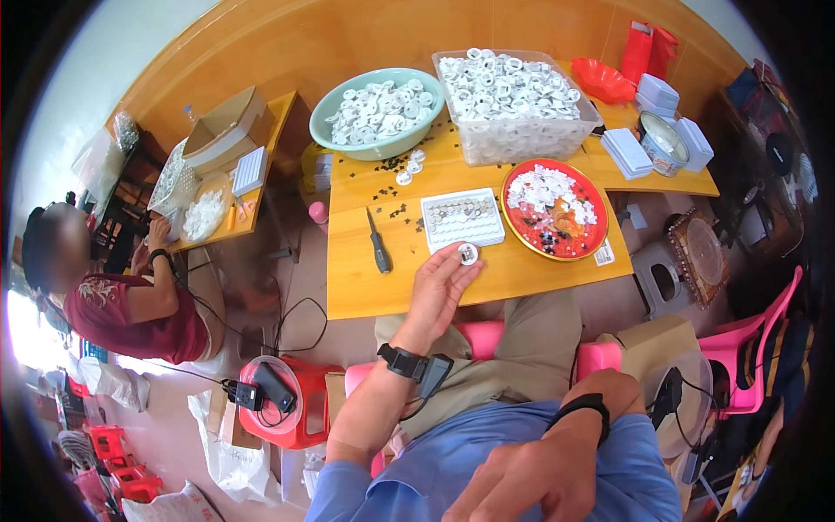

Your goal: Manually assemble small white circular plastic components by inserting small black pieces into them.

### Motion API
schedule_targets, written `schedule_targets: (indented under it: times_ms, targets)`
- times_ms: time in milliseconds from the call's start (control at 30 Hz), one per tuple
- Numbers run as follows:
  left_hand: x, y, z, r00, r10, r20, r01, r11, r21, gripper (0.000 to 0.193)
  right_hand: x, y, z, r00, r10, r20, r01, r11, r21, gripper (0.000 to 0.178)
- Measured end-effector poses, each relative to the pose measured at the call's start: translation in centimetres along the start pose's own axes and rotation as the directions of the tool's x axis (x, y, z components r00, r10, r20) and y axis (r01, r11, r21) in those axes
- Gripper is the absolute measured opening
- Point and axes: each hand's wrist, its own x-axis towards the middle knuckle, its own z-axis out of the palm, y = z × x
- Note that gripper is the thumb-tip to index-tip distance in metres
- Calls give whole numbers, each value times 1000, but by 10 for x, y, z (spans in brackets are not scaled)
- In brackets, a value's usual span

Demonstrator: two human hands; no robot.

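My left hand (442,283) is closed on a small round white plastic part (468,254), pinched between thumb and fingers at the table's near edge. The part has a dark, metallic-looking centre. Just beyond it lies a white tray (461,233) with rows of small round pieces. To the left rests a dark-handled screwdriver (379,248), and to the right a red round tray (571,247) bears white pieces and small black ones. My right hand (535,478) is bent in front of my blue shirt, away from the table; its fingertips run out of the lower edge.
A green basin (323,139) and a clear plastic bin (513,143) full of white round parts stand at the back. Tiny black pieces (398,210) are scattered beside the screwdriver. At the left, a co-worker (130,304) sits at another table. A red stool (304,428) holds black adapters.
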Motion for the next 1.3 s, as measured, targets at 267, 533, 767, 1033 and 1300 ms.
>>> schedule_targets:
  times_ms: [267, 533, 767, 1033, 1300]
  targets:
    - [2, -1, -2, 1000, 13, -8, -13, 999, -32, 26, -15, -19, -36, 944, -327, -45, 224, 736, -639, 13]
    - [2, -1, 0, 1000, -12, -5, 11, 997, -78, 26, -51, -44, -219, 677, -442, -588, -732, -324, -599, 12]
    - [1, 2, -1, 1000, -22, -1, 22, 998, -54, 25, -71, -31, -256, 660, -370, -654, -750, -385, -539, 13]
    - [1, 1, 0, 1000, -1, 22, 3, 996, -90, 26, -65, -32, -242, 693, -383, -611, -721, -350, -598, 11]
    - [1, 2, -1, 999, -1, 32, 4, 997, -80, 27, -81, -12, -204, 835, -431, -342, -542, -532, -651, 2]
